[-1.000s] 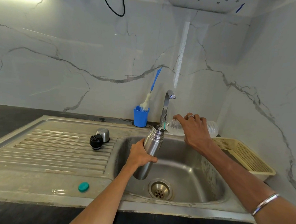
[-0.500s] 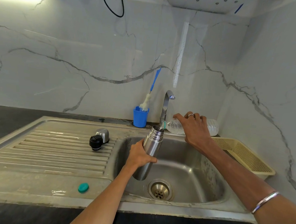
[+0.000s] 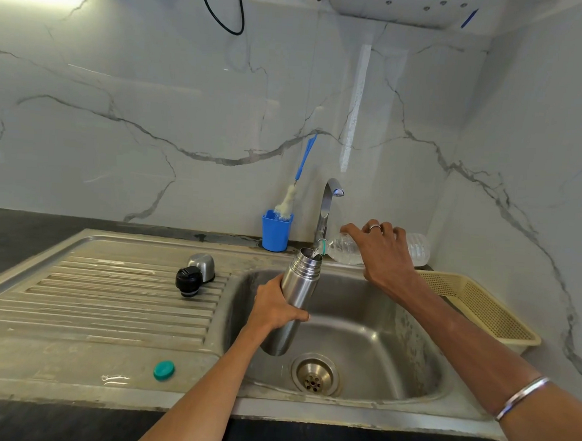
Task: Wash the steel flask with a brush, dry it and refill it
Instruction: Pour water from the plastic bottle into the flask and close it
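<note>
My left hand point(image 3: 276, 306) grips the steel flask point(image 3: 297, 289) around its middle, holding it tilted over the sink basin point(image 3: 361, 327) with its open mouth up. My right hand point(image 3: 384, 255) holds a clear plastic bottle point(image 3: 345, 249) on its side, its neck at the flask's mouth, and water runs from it into the flask. The flask's steel cup point(image 3: 202, 264) and black stopper point(image 3: 188, 280) lie on the drainboard point(image 3: 108, 294). A blue-handled bottle brush point(image 3: 297, 183) stands in a blue holder point(image 3: 276, 231) behind the sink.
The tap point(image 3: 328, 205) rises just behind the flask's mouth. A teal bottle cap point(image 3: 164, 370) lies on the sink's front ledge. A beige plastic basket point(image 3: 475, 305) sits on the counter at the right, against the marble wall.
Both hands, the flask and the bottle stay almost where they were. The bottle remains tipped at the flask's mouth.
</note>
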